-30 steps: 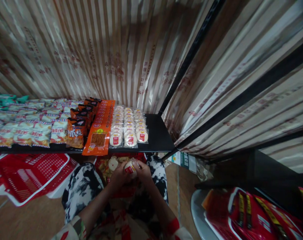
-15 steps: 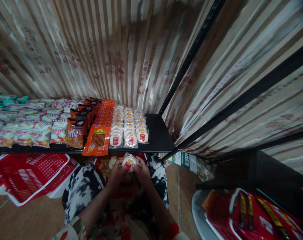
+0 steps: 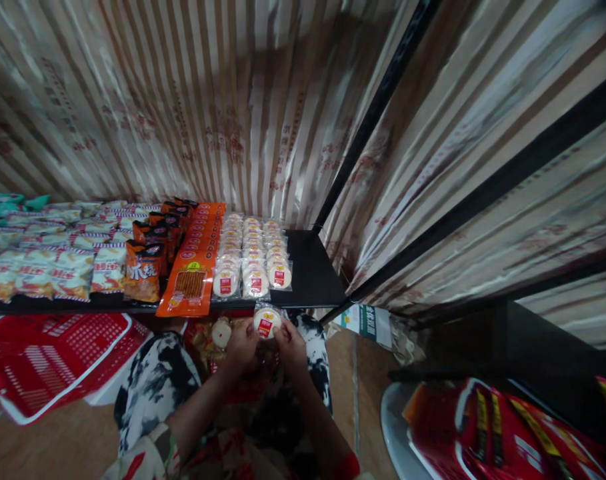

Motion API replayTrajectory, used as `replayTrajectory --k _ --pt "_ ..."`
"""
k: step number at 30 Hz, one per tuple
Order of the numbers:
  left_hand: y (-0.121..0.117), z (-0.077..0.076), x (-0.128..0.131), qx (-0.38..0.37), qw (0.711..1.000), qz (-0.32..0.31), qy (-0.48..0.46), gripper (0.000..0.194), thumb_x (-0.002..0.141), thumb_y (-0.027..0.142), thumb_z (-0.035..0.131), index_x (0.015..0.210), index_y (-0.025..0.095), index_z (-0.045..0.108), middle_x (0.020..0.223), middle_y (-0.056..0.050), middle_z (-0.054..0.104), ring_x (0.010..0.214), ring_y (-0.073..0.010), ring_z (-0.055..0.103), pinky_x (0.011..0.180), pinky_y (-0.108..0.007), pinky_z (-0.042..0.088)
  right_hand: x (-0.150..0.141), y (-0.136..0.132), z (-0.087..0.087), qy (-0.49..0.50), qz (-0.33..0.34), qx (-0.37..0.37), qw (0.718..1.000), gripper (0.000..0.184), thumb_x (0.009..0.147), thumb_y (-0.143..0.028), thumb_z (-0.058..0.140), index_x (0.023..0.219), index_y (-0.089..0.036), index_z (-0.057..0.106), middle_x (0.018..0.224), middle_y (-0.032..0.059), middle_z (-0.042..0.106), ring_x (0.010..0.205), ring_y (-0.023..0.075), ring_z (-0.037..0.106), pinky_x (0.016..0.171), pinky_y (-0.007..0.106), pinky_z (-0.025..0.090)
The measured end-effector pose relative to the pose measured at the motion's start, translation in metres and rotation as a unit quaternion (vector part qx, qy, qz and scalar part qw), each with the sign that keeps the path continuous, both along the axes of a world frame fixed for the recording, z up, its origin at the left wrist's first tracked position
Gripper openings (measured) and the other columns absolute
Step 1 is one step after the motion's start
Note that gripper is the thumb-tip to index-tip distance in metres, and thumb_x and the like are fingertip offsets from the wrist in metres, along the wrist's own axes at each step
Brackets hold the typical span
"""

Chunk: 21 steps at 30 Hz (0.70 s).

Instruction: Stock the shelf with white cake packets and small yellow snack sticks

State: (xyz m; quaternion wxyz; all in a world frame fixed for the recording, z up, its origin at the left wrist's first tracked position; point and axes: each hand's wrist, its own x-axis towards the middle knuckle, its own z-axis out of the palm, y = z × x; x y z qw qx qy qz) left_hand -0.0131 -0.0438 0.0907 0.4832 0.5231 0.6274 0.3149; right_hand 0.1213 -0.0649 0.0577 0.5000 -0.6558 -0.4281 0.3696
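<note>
A round white cracker in a clear wrapper with a red label (image 3: 266,325) is held up in front of the shelf's edge. My right hand (image 3: 290,345) pinches its right side. My left hand (image 3: 243,345) is closed at its left edge, its fingers partly hidden. Just beyond, on the black shelf (image 3: 315,280), similar wrapped crackers (image 3: 253,257) stand overlapping in three rows. Beneath my hands another pale round cracker (image 3: 221,332) lies among shiny packets in a red container, mostly hidden by my arms.
Left of the crackers lie a long orange snack strip (image 3: 193,263), orange-black bags (image 3: 143,270) and several white snack bags (image 3: 73,270). A red basket (image 3: 67,360) sits below left. Black shelf posts (image 3: 355,163) slant at the right, above red packages (image 3: 503,427).
The held cracker packet has moved slightly right and turned so its label shows more fully. My left hand has shifted a little lower beside it. The whole view has tilted slightly.
</note>
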Motion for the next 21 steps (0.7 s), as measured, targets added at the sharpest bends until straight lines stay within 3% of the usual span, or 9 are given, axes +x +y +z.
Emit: replayTrajectory --k 3,6,12,21 --pt "0.005 0.008 0.007 0.036 0.995 -0.013 0.091 0.028 0.075 0.015 0.049 0.099 0.017 0.064 0.097 -0.007 0.065 0.095 -0.0187 0.057 0.088 -0.029 0.042 0.007 0.003 0.001 -0.079 -0.028 0.028 0.996 0.042 0.075 -0.046 0.052 0.102 -0.017 0.066 0.094 0.0104 0.067 0.082 0.0215 0.064 0.071 0.034 0.054" --pt "0.009 0.011 0.015 0.034 0.991 -0.018 0.127 0.030 0.078 0.018 0.048 0.103 0.016 0.064 0.096 -0.009 0.063 0.093 -0.0196 0.057 0.086 -0.029 0.043 0.012 0.007 0.005 -0.108 -0.033 0.037 0.993 0.045 0.077 -0.049 0.048 0.103 -0.016 0.066 0.093 0.0114 0.065 0.081 0.0211 0.063 0.071 0.033 0.054" --pt "0.014 0.008 0.029 0.031 0.998 -0.009 0.061 0.031 0.078 0.017 0.047 0.107 0.018 0.061 0.100 -0.008 0.062 0.091 -0.0175 0.059 0.081 -0.027 0.046 0.023 0.015 0.016 -0.082 -0.051 0.027 0.995 0.047 0.076 -0.046 0.051 0.108 -0.013 0.062 0.098 0.0127 0.063 0.081 0.0220 0.063 0.071 0.035 0.054" --pt "0.022 0.030 0.047 0.070 0.997 -0.012 0.027 0.035 0.078 0.009 0.042 0.109 0.015 0.057 0.105 -0.009 0.062 0.097 -0.0168 0.058 0.090 -0.029 0.044 0.044 0.041 0.026 -0.062 -0.041 0.033 0.997 0.045 0.077 -0.045 0.050 0.107 -0.013 0.058 0.094 0.0110 0.064 0.078 0.0186 0.062 0.070 0.031 0.053"
